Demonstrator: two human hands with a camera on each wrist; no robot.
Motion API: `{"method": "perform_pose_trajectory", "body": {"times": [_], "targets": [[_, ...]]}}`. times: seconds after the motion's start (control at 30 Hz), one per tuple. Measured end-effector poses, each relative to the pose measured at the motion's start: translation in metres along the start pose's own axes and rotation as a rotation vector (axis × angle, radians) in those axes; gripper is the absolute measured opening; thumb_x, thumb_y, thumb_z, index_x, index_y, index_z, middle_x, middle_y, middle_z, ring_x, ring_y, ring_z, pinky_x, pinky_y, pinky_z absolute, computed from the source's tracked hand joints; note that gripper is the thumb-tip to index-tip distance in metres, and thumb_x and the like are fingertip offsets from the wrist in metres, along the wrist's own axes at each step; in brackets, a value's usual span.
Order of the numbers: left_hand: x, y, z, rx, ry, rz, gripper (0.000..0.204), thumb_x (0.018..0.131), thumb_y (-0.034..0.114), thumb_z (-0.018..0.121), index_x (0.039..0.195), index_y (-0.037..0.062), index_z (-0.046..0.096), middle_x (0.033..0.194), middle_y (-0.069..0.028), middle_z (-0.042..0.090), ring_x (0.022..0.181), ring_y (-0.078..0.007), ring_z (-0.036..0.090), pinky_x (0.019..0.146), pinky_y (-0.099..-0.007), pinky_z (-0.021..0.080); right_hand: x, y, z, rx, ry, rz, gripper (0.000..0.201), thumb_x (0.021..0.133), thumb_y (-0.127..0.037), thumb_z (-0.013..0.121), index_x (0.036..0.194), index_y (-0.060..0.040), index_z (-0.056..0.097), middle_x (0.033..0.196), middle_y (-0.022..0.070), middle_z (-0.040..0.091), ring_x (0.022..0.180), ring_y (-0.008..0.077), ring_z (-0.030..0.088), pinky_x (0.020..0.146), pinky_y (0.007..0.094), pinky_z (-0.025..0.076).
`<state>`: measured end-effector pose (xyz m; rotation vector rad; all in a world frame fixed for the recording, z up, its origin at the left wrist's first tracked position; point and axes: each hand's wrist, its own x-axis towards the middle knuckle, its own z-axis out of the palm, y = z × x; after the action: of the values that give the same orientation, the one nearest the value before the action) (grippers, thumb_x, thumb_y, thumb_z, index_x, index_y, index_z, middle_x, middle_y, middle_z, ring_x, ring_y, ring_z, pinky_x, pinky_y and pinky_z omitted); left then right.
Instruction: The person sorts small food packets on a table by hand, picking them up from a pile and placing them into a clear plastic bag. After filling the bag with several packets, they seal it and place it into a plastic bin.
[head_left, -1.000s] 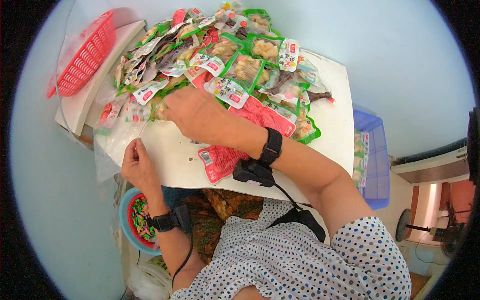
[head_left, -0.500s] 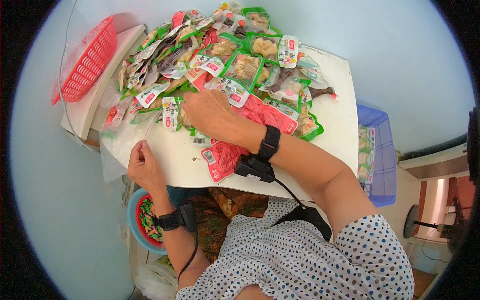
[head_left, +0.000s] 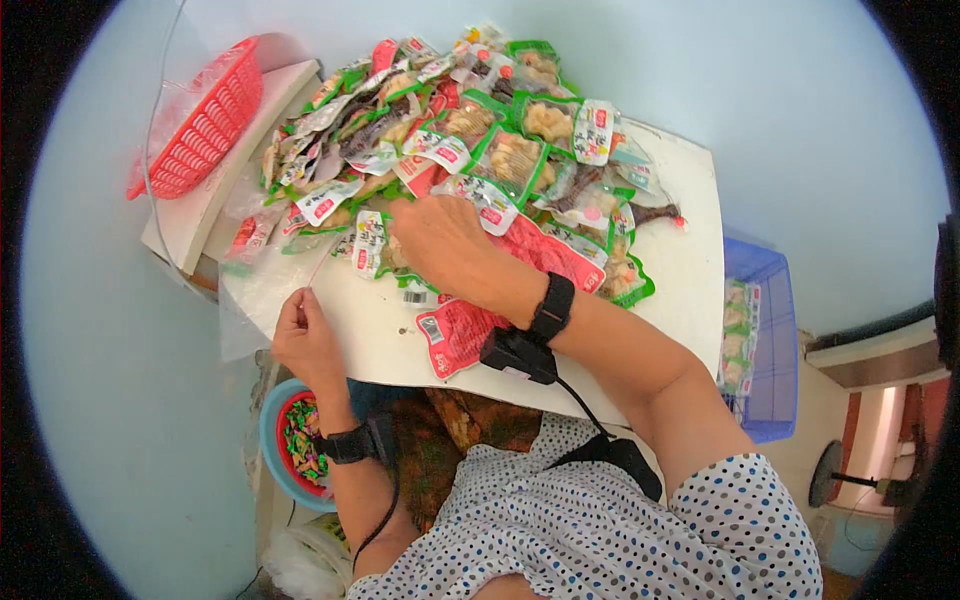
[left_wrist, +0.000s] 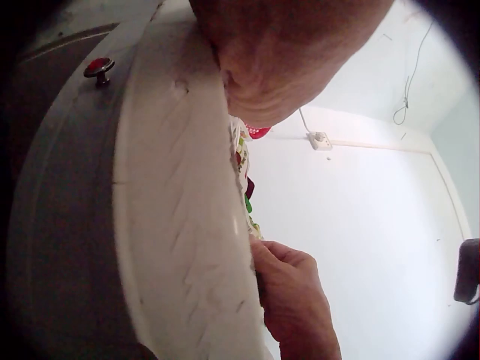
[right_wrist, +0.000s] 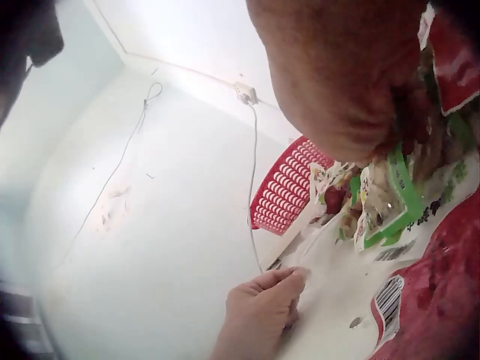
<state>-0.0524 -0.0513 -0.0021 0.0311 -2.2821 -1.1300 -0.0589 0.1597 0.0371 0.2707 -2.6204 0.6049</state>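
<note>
At the near left, below the table (head_left: 372,352), stands a tub (head_left: 268,430) of small coloured pieces. Above it at the near edge, the left hand (head_left: 308,345) pinches the edge of a clear bag (head_left: 258,302) between thumb and finger, about where it was a second ago. Farther in and to the right, the right hand (head_left: 440,242) bends over a packet (head_left: 370,243); its fingertips are hidden, so I cannot tell whether they grip it. That packet seems to be the change: what looks like the same label lay over by the bag, and it has since come rightward with the hand, its label end now poking out on the left. I judge the packet is thus drawn apart from the bag, which the left hand steadies. Just nearer lies a red packet (head_left: 455,338); beyond rises the pile (head_left: 510,160), with a basket (head_left: 213,125) at the far left.
</note>
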Motion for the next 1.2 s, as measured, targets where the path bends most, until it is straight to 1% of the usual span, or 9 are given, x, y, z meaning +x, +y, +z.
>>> {"method": "perform_pose_trajectory", "body": {"times": [0.4, 0.5, 0.6, 0.7, 0.8, 0.9, 1.0, 1.1, 1.2], "targets": [[0.001, -0.003, -0.001, -0.003, 0.003, -0.034, 0.017, 0.090, 0.013, 0.065, 0.093, -0.0024, 0.071, 0.067, -0.0089, 0.065, 0.057, -0.0109, 0.057, 0.055, -0.0284, 0.046, 0.007, 0.001, -0.007, -0.100, 0.109, -0.031, 0.022, 0.083, -0.021, 0.068, 0.081, -0.0003, 0.062, 0.068, 0.0203, 0.064, 0.068, 0.0379, 0.067, 0.059, 0.0472, 0.053], [0.001, -0.012, 0.003, -0.078, 0.029, 0.008, 0.017, 0.090, 0.013, 0.065, 0.094, -0.0025, 0.071, 0.067, -0.0098, 0.065, 0.057, -0.0109, 0.057, 0.055, -0.0283, 0.046, 0.008, 0.007, -0.008, -0.134, 0.064, 0.000, 0.012, 0.077, -0.009, 0.063, 0.084, 0.0006, 0.063, 0.067, 0.0191, 0.065, 0.067, 0.0352, 0.069, 0.059, 0.0455, 0.055], [0.000, -0.008, 0.004, -0.053, 0.046, -0.010, 0.017, 0.089, 0.012, 0.066, 0.095, -0.0024, 0.071, 0.067, -0.0104, 0.066, 0.057, -0.0117, 0.058, 0.055, -0.0283, 0.046, 0.010, 0.006, -0.012, -0.139, 0.019, 0.095, 0.021, 0.081, -0.021, 0.070, 0.085, -0.0017, 0.062, 0.074, 0.0182, 0.066, 0.073, 0.0357, 0.067, 0.063, 0.0465, 0.053], [-0.002, -0.002, 0.001, -0.063, 0.036, -0.021, 0.017, 0.089, 0.012, 0.066, 0.096, -0.0024, 0.071, 0.068, -0.0100, 0.066, 0.058, -0.0125, 0.058, 0.056, -0.0288, 0.047, 0.010, 0.007, -0.011, -0.169, 0.142, 0.041, 0.021, 0.080, -0.020, 0.071, 0.086, -0.0023, 0.062, 0.084, 0.0172, 0.066, 0.079, 0.0348, 0.066, 0.067, 0.0453, 0.053], [-0.002, -0.004, 0.001, -0.077, 0.045, -0.015, 0.017, 0.089, 0.013, 0.065, 0.095, -0.0024, 0.071, 0.070, -0.0111, 0.067, 0.059, -0.0163, 0.061, 0.057, -0.0304, 0.048, 0.010, 0.007, -0.017, -0.098, 0.125, 0.041, 0.019, 0.079, -0.017, 0.071, 0.088, -0.0028, 0.063, 0.091, 0.0158, 0.066, 0.084, 0.0335, 0.066, 0.071, 0.0440, 0.053], [-0.001, -0.002, -0.002, -0.052, 0.046, 0.035, 0.017, 0.089, 0.013, 0.065, 0.094, -0.0020, 0.071, 0.072, -0.0131, 0.067, 0.060, -0.0208, 0.062, 0.059, -0.0328, 0.048, 0.011, 0.008, -0.027, -0.094, 0.203, -0.008, 0.016, 0.078, -0.013, 0.070, 0.089, -0.0026, 0.065, 0.091, 0.0143, 0.065, 0.083, 0.0320, 0.066, 0.071, 0.0426, 0.052], [-0.001, 0.000, -0.004, -0.038, 0.026, -0.007, 0.017, 0.088, 0.014, 0.065, 0.093, -0.0009, 0.071, 0.074, -0.0150, 0.067, 0.061, -0.0242, 0.063, 0.059, -0.0350, 0.048, 0.011, 0.017, -0.035, 0.042, 0.207, 0.026, 0.016, 0.079, -0.012, 0.070, 0.091, -0.0013, 0.067, 0.088, 0.0132, 0.066, 0.078, 0.0270, 0.065, 0.069, 0.0378, 0.051], [-0.001, -0.001, -0.005, -0.074, 0.019, 0.002, 0.021, 0.089, 0.017, 0.066, 0.097, -0.0018, 0.071, 0.069, -0.0117, 0.066, 0.060, -0.0154, 0.060, 0.059, -0.0315, 0.048, 0.016, 0.038, -0.054, 0.106, 0.196, 0.059, 0.018, 0.083, -0.015, 0.070, 0.093, 0.0003, 0.068, 0.083, 0.0093, 0.067, 0.072, 0.0193, 0.064, 0.064, 0.0329, 0.050], [0.000, -0.013, 0.001, -0.053, 0.019, 0.043, 0.020, 0.090, 0.016, 0.066, 0.096, -0.0013, 0.072, 0.068, -0.0112, 0.066, 0.059, -0.0158, 0.060, 0.058, -0.0318, 0.048, 0.012, 0.051, -0.084, 0.188, 0.294, 0.131, 0.019, 0.084, -0.020, 0.067, 0.088, -0.0012, 0.070, 0.079, 0.0144, 0.067, 0.066, 0.0291, 0.065, 0.063, 0.0378, 0.052]]}}
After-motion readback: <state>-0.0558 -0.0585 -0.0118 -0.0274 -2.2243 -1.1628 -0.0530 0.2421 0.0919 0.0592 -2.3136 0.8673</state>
